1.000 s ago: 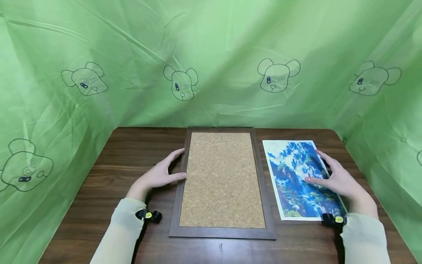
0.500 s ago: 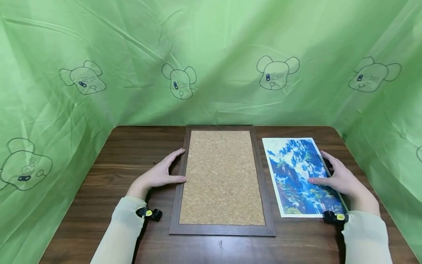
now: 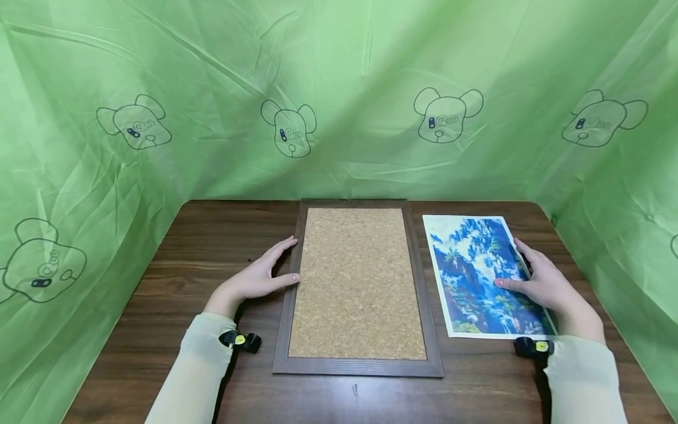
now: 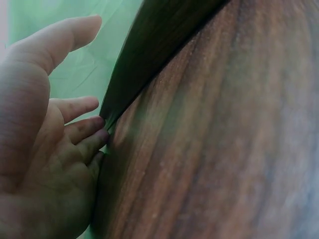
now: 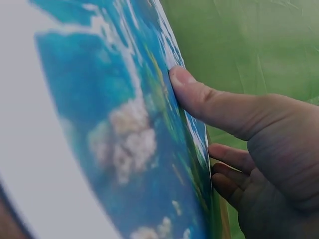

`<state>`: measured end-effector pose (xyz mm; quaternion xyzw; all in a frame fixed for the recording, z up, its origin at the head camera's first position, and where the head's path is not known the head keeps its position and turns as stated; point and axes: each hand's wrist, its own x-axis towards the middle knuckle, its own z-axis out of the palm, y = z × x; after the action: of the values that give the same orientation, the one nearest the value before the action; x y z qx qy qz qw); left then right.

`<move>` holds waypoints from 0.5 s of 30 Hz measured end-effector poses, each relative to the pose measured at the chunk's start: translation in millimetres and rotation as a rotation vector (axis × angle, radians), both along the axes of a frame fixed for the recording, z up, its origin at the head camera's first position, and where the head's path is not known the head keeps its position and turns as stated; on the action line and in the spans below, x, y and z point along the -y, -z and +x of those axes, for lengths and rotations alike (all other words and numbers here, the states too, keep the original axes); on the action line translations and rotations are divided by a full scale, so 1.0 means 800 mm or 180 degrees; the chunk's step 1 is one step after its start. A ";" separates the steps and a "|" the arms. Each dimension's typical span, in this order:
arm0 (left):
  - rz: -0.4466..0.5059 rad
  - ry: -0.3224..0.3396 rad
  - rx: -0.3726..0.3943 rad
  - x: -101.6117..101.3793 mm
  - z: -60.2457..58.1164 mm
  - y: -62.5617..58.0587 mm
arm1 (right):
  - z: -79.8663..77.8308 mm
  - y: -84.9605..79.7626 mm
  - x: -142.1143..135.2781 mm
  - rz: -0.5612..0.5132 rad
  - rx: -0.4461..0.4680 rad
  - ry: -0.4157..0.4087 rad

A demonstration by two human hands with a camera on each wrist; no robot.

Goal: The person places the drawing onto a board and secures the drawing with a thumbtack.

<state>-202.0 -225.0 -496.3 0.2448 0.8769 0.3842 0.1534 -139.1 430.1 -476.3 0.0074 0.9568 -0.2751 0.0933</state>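
Fingers (image 3: 281,248) of the left hand (image 3: 246,284) reach out nearly straight, with the thumb spread well away from them; the tips of both thumb and fingers meet the left side of a dark brown frame (image 3: 357,368), and in the left wrist view 2 fingertips touch its edge; the right hand (image 3: 553,293) has its thumb laid on the face of a printed picture (image 3: 471,271), while its other fingers are at that picture's right edge; whether they reach underneath and pinch it, I cannot tell; the frame lies in the middle of a wood-grain table (image 3: 180,288), its longer sides running away from the person, and it surrounds a tan, speckled cork panel (image 3: 356,282); the picture is right of the frame and apart from it, its blue mountain scene facing up inside a white border; pale sleeves (image 3: 193,359) cover both forearms, with 1 black device (image 3: 251,343) bearing a yellow spot at each wrist; green cloth (image 3: 349,53) hangs behind the table and along its 2 sides; 4 animal-head outlines (image 3: 447,121) run across it in a row, and 1 more shows lower at the left.
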 end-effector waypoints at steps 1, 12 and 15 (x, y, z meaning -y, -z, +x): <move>-0.0001 0.0003 0.0002 0.000 0.000 -0.001 | -0.001 -0.001 0.001 0.0011 0.0007 0.0010; 0.0035 0.0033 0.0086 0.001 0.002 -0.004 | -0.002 0.002 0.001 0.0110 0.0021 0.0153; 0.0030 0.0046 0.0067 0.001 0.002 -0.005 | -0.002 0.002 0.002 0.0132 0.0050 0.0190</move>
<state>-200.0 -226.0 -492.7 0.2479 0.8716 0.3898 0.1642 -140.7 428.3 -477.6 0.0401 0.9609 -0.2578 0.0923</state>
